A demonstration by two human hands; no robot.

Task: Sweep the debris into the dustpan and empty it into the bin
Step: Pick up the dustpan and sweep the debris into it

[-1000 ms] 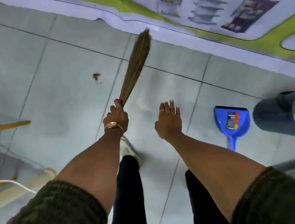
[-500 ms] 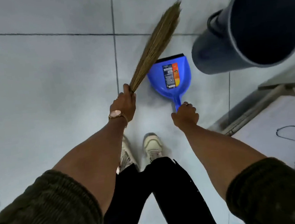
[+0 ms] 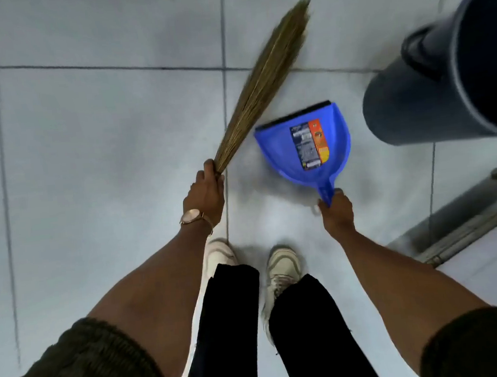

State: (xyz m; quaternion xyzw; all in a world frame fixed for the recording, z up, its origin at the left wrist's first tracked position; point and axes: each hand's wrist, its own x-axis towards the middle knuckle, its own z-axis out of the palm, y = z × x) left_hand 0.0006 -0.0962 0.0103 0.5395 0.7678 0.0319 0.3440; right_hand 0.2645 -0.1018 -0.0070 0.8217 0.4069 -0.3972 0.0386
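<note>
My left hand grips the base of a straw hand broom, whose bristles point up and to the right over the floor. A blue dustpan with a printed label and a black lip sits just right of the broom. My right hand is closed around its short handle. The dark grey bin stands at the upper right, close to the dustpan's right side, with its open mouth toward me. No debris shows on the tiles in this view.
Pale grey floor tiles with dark grout lines fill the view. My two white shoes stand below the dustpan. A metal door track or threshold runs diagonally at the right.
My view swung from the poster wall down to the bin. My right hand went from spread open to closed on the dustpan handle, and the dustpan has tilted slightly, lip turned left.
</note>
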